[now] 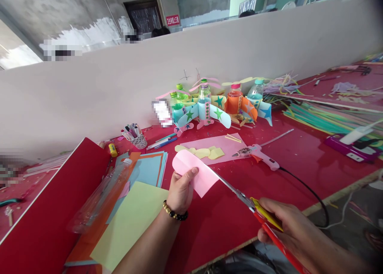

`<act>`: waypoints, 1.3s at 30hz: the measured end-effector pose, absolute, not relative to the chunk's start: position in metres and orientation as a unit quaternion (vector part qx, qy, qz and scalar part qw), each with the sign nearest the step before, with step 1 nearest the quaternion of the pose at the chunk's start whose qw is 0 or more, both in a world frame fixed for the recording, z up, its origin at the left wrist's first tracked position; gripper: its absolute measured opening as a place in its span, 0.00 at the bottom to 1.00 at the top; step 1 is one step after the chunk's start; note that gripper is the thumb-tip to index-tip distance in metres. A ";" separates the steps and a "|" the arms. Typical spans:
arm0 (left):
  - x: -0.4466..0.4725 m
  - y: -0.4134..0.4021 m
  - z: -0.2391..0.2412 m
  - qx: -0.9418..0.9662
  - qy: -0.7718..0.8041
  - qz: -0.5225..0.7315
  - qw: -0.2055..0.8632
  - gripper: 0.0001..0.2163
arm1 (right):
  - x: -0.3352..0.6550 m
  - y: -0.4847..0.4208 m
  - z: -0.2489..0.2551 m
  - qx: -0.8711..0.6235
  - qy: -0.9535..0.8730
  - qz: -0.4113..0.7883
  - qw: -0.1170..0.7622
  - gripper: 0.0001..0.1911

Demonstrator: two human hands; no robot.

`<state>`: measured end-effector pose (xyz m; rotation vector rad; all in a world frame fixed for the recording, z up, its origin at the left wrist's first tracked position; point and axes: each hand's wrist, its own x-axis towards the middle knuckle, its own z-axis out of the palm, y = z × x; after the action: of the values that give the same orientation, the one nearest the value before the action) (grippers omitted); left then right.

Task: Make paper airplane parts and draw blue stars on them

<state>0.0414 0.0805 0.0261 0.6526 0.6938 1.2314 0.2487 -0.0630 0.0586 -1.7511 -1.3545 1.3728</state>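
Observation:
Pinched between the thumb and fingers of my left hand (182, 188) is a piece of pink paper (205, 178), its far end rounded. My right hand (287, 222) grips a pair of scissors (239, 194) with red and yellow handles. The blades point up and left, and their tips meet the right edge of the pink paper. Just beyond the paper, cut pale yellow pieces (202, 153) and thin sticks (233, 138) lie on a pink sheet (236, 148). A pink glue gun (260, 156) rests at that sheet's right end.
Bottle planes (205, 110) with paper wings stand along the white partition (119, 90). Coloured sheets (131, 222) and a clear plastic bottle (101, 198) lie left, near a pen cup (137, 138). A purple power strip (351, 148) and green strips (320, 120) are right.

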 end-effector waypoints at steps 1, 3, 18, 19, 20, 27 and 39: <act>0.041 0.081 0.026 0.296 0.313 0.554 0.713 0.16 | 0.248 -0.063 0.059 -0.651 -0.501 0.502 0.269 0.18; 0.041 0.080 0.025 0.297 0.314 0.552 0.713 0.16 | 0.248 -0.064 0.060 -0.664 -0.504 0.478 0.278 0.17; 0.041 0.077 0.023 0.311 0.282 0.537 0.732 0.17 | 0.248 -0.062 0.067 -0.667 -0.570 0.414 0.243 0.11; 0.041 0.077 0.023 0.310 0.280 0.536 0.734 0.17 | 0.248 -0.062 0.068 -0.665 -0.572 0.417 0.238 0.10; 0.041 0.076 0.024 0.310 0.279 0.535 0.735 0.17 | 0.248 -0.062 0.069 -0.663 -0.574 0.420 0.234 0.10; 0.044 0.072 0.027 0.298 0.279 0.524 0.748 0.16 | 0.245 -0.054 0.079 -0.653 -0.576 0.430 0.239 0.11; 0.045 0.071 0.027 0.298 0.284 0.518 0.750 0.17 | 0.245 -0.055 0.058 -0.605 -0.521 0.518 0.308 0.21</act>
<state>0.0449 0.0713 0.0270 0.6509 0.6196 1.1323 0.2445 -0.0553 0.0582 -1.5992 -1.3768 1.3704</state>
